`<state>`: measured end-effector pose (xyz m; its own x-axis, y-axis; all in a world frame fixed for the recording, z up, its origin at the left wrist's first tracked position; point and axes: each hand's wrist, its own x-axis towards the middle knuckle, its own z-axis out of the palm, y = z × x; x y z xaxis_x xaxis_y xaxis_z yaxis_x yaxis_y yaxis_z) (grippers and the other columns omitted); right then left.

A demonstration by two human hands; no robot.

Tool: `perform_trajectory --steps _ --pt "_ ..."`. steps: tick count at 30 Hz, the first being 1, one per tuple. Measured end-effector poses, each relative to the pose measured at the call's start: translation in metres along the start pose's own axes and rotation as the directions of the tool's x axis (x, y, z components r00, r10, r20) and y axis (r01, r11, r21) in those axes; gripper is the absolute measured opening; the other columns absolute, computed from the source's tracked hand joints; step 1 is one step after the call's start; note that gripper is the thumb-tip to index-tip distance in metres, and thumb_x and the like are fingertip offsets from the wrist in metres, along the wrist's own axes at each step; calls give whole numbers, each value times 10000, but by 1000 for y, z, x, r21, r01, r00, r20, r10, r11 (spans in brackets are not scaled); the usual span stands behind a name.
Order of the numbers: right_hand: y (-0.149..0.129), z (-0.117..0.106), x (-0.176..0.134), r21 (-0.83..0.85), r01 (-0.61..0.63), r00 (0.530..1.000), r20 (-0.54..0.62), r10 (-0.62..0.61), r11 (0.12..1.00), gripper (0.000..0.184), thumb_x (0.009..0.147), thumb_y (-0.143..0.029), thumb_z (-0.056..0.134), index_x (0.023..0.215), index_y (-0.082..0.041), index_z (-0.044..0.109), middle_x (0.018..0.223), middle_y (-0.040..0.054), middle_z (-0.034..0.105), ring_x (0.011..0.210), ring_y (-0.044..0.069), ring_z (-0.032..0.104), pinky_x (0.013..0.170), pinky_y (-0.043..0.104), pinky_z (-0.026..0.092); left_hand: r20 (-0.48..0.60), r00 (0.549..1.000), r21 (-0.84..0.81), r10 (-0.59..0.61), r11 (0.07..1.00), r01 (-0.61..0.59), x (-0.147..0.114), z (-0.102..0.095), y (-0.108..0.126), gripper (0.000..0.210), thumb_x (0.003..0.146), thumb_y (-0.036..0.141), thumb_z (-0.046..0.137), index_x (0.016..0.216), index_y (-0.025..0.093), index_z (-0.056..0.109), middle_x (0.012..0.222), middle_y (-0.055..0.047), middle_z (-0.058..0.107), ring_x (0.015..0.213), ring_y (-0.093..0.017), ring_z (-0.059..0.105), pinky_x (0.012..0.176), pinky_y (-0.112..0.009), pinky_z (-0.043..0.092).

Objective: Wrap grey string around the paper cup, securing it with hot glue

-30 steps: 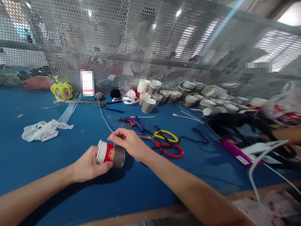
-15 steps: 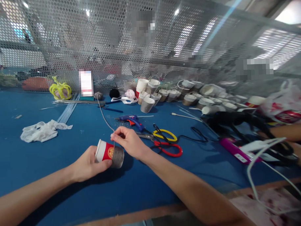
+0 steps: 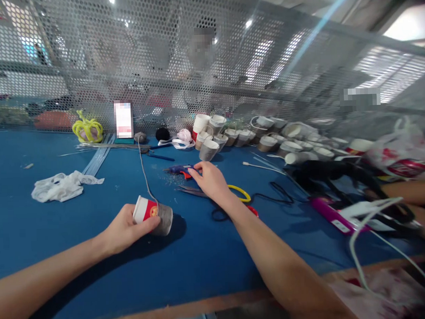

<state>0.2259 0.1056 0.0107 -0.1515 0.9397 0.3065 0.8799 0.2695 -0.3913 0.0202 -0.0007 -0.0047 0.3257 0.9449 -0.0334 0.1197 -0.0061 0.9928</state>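
My left hand is wrapped round a tilted paper cup, white and red with a gold emblem. Grey cord is wound round the cup's lower part, and a loose strand runs from it to a grey ball of cord farther back. Reaching over the scissors, my right hand has its thumb and fingers closed at the handle end of a blue glue gun. That hand covers the gun's handle and part of the scissors.
Several grey-wrapped cups crowd the back right against a perforated metal screen. White lace lies at left near clear glue sticks. A lit phone stands behind. Another person's forearm is at the right edge.
My right hand has let go of the cord and moved right to the glue gun. My left hand still holds the cup, and the strand now hangs slacker.
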Motion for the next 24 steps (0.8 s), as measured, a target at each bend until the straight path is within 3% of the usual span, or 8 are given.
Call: perform_trajectory --steps 3,8,13,17,20,24 --pt "13 5 6 -71 -55 996 61 60 996 301 714 -394 466 757 -113 564 810 146 561 814 250 508 682 326 353 -33 999 -11 12 1000 -12 1 -1 -4 247 674 334 534 581 105 534 486 22 481 439 -66 383 428 -179 352" --pt "19 15 12 -96 -100 978 175 116 990 218 694 -354 520 665 -144 570 719 105 581 796 240 532 683 304 364 -38 999 -19 14 1000 -15 0 -3 -7 280 688 359 519 597 97 560 490 14 497 445 -72 403 438 -180 364" --pt "24 23 19 -43 -182 956 225 187 982 225 774 -284 464 935 -137 523 951 69 535 831 164 520 712 333 416 -46 999 -42 -12 999 10 0 -1 -6 278 689 359 520 598 100 563 468 28 470 428 -62 366 422 -174 334" --pt "20 18 19 102 -244 959 176 224 964 251 736 -219 502 954 -97 503 940 117 544 874 213 513 748 362 396 -32 999 -41 -12 999 10 1 0 -2 297 677 356 524 509 114 492 446 50 402 417 -49 307 415 -170 292" --pt "10 1 16 289 -239 968 151 202 927 282 709 -180 477 979 -97 468 906 119 568 853 210 533 722 328 411 -49 999 -16 -16 1000 16 1 -1 1 348 698 384 480 468 128 425 432 62 327 419 -48 255 405 -173 249" --pt "-10 -25 3 524 -226 960 263 96 821 211 732 -209 423 905 -102 478 795 94 612 697 143 582 630 270 465 -69 997 20 -27 999 29 1 -1 1 373 721 413 422 469 143 381 443 60 304 433 -55 234 405 -183 223"
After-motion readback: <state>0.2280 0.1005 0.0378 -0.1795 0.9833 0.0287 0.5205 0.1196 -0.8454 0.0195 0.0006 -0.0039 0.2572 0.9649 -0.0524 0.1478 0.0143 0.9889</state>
